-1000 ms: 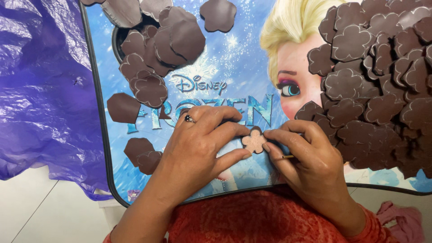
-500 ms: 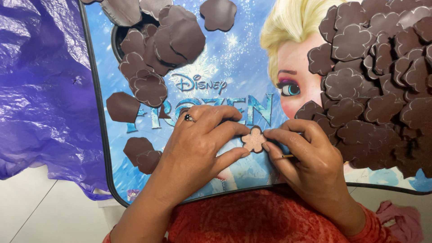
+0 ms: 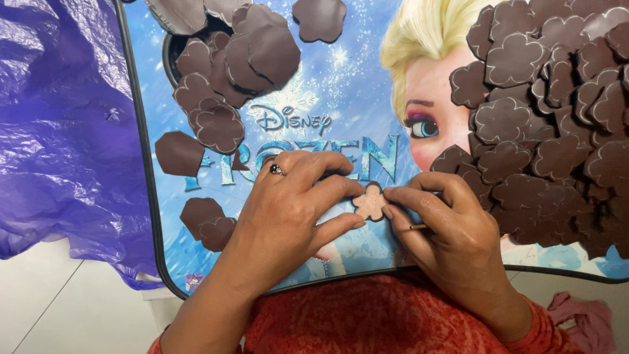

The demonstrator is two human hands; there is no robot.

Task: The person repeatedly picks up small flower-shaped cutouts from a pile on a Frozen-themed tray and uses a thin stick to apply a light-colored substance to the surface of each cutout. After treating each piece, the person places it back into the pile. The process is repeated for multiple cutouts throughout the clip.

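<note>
Fingertips of the left hand (image 3: 288,216) and right hand (image 3: 452,233) pinch a small pale-pink flower-shaped foam cutout (image 3: 370,202) near the front edge of the blue picture-printed lap tray (image 3: 341,85), unmoved from a second ago, so shaping continues.

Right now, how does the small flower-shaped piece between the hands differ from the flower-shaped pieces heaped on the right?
The small pale pinkish flower-shaped piece is lighter than the dark brown flower-shaped pieces. It lies alone, pinched by the left hand and right hand; the brown ones overlap in a heap, untouched. Both share the lobed outline.
</note>
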